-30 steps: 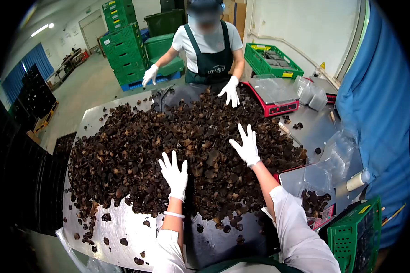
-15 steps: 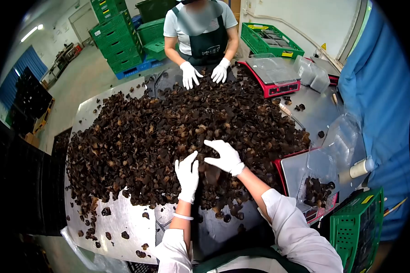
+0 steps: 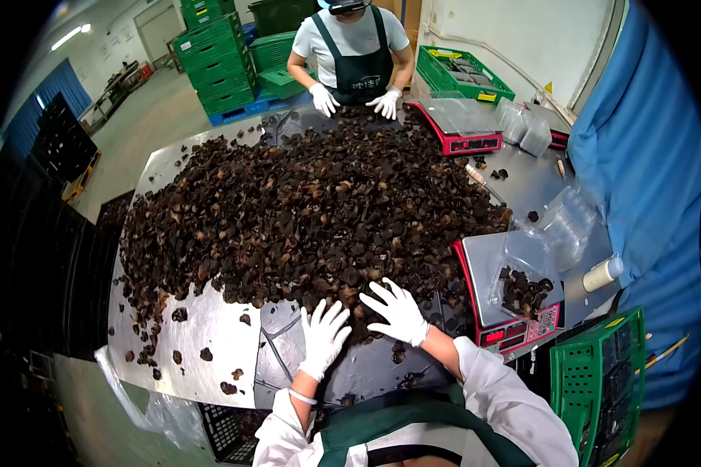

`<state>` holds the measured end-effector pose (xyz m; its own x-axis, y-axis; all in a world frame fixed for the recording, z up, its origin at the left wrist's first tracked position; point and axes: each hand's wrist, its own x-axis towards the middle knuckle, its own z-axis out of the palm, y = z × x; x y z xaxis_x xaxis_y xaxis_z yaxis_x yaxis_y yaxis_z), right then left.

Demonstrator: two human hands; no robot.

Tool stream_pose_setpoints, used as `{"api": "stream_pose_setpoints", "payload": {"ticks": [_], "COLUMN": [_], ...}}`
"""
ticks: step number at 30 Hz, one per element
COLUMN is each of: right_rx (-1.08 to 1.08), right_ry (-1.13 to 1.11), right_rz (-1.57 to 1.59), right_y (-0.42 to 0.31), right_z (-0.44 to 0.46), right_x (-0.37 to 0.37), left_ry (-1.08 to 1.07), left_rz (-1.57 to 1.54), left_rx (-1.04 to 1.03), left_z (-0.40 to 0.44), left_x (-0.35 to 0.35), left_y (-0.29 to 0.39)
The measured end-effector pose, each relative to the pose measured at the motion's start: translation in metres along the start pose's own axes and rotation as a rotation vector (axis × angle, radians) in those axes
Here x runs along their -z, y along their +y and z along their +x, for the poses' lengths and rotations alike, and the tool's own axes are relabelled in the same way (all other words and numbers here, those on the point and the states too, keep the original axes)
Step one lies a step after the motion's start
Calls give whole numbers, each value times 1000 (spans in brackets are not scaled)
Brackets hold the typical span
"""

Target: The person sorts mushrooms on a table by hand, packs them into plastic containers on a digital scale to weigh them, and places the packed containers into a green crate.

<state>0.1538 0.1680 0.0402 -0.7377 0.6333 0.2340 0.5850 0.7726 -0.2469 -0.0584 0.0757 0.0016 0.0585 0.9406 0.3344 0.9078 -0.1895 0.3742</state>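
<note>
A broad heap of dark brown wood ear mushrooms [image 3: 288, 210] covers the metal table [image 3: 202, 350]. At its near edge lies my left hand [image 3: 323, 338], white-gloved, its fingers spread against the mushrooms. My right hand [image 3: 397, 313], gloved as well, rests close by on the right with fingers apart. Neither hand holds anything. Right of my right hand stands a red scale [image 3: 475, 268] bearing a clear plastic container [image 3: 487, 289] with some mushrooms [image 3: 526, 292] in it.
Across the table a person [image 3: 358, 58] has both gloved hands at the heap's far edge. Another red scale [image 3: 463, 144] stands there. Clear containers [image 3: 568, 222] and a white bottle [image 3: 602, 275] sit on the right. Green crates [image 3: 600, 381] flank the table.
Both my hands have come back toward me to the heap's near edge, and their fingers have spread. The other person's hands have drawn back and moved slightly apart.
</note>
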Motion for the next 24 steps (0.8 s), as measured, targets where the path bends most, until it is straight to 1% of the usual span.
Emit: {"api": "stream_pose_setpoints", "payload": {"ticks": [3,5,7,9,12,13,15,17,19,22,24], "right_rx": [8,28,16,-12,-118,-193,-330,-436,-440,-477,-508], "right_ry": [-37,-92,-121,-107,-3,16,77,103,171,125,114], "right_rz": [-82,-98,-79,7,140,140,210,216,177,186,222], "right_y": [-9,-17,-21,-22,-23,-23,-21,-19,-18,-22,-20], "right_z": [-45,-74,-98,-115,-131,-136,-144,-149,-154,-161,-163], "right_x": [-6,-7,0,10,23,24,27,29,26,25,22], "left_ry": [-48,-132,-118,-104,-24,14,52,73,91,140,122], "left_rz": [8,5,-38,-67,-164,-208,-202,-238,-222,-96,-125], "left_rx": [-54,-53,-19,57,192,229,251,271,264,181,167], "left_z": [-43,-69,-90,-106,-123,-127,-134,-142,-147,-152,-154], "left_x": [2,6,12,17,26,26,30,30,31,38,42], "left_y": [16,25,30,31,30,28,28,28,31,38,41]}}
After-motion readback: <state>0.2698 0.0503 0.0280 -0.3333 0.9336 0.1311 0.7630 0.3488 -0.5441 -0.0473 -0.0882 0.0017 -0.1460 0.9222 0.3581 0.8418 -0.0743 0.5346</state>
